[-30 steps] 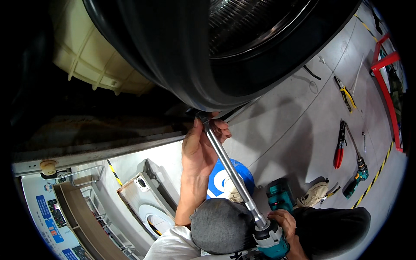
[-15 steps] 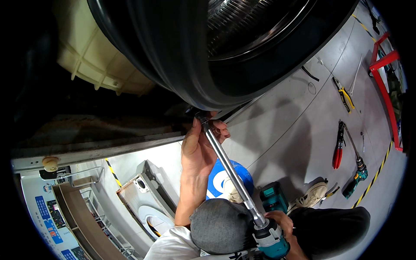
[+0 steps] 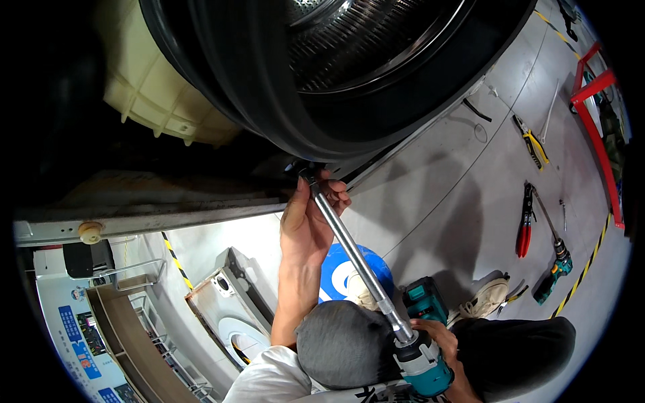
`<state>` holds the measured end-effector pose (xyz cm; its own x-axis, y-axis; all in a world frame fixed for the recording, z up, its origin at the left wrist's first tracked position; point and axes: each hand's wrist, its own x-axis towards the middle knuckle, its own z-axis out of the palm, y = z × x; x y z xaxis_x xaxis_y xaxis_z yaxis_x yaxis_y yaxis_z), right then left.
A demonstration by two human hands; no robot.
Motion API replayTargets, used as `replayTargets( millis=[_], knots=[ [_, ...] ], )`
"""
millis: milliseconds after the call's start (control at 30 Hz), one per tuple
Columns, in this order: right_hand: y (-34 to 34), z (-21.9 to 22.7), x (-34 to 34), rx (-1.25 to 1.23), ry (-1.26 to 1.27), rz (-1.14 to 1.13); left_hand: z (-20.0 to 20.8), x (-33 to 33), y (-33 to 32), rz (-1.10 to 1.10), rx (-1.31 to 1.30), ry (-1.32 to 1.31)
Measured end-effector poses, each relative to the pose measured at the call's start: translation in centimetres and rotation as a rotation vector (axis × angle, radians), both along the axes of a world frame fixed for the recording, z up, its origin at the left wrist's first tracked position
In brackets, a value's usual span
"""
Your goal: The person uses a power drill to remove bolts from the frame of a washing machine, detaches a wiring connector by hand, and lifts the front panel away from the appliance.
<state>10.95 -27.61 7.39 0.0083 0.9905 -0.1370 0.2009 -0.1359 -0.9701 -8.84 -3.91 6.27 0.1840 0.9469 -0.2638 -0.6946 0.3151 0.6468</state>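
My left hand [image 3: 306, 225] is closed around the upper end of a long silver extension bar [image 3: 353, 258], thumb and fingers at its dark tip. That tip meets the underside of an opened washing machine, just below its black rubber door seal [image 3: 269, 114]; the exact contact point is hidden. At the bar's lower end is a teal and grey power driver [image 3: 424, 369], with my right hand [image 3: 440, 339] wrapped round it, partly hidden behind the tool. Above, the ribbed steel drum [image 3: 363, 47] shows inside the seal, beside a cream plastic tub [image 3: 158, 101].
On the floor at right lie yellow-handled pliers [image 3: 534, 142], red-handled pliers [image 3: 524, 228] and a teal drill [image 3: 556, 272] with a long bit. A teal battery pack [image 3: 424, 301] sits near my shoe [image 3: 487, 297]. A red metal frame [image 3: 594, 94] stands far right; a removed panel [image 3: 232, 302] lies left.
The washing machine has shifted slightly left in view. Both hands keep their hold on the bar and driver, with the driver a little lower and farther right.
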Motion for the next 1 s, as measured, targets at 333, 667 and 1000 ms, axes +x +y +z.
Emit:
replayTargets(
  millis=[333, 667, 1000],
  knots=[
    [-2.1, -0.7, 1.7, -0.010, -0.026, 0.018, 0.6, 1.6, -1.0, 0.015, -0.057, 0.124],
    [-4.5, 2.3, 5.8, -0.378, -0.407, -0.021, -0.9, 10.7, 1.7, -0.494, -0.108, 0.213],
    [1.1, -0.5, 11.8, -0.174, 0.380, -0.699, -5.2, 24.3, 10.3, -0.491, -0.265, 0.296]
  ],
)
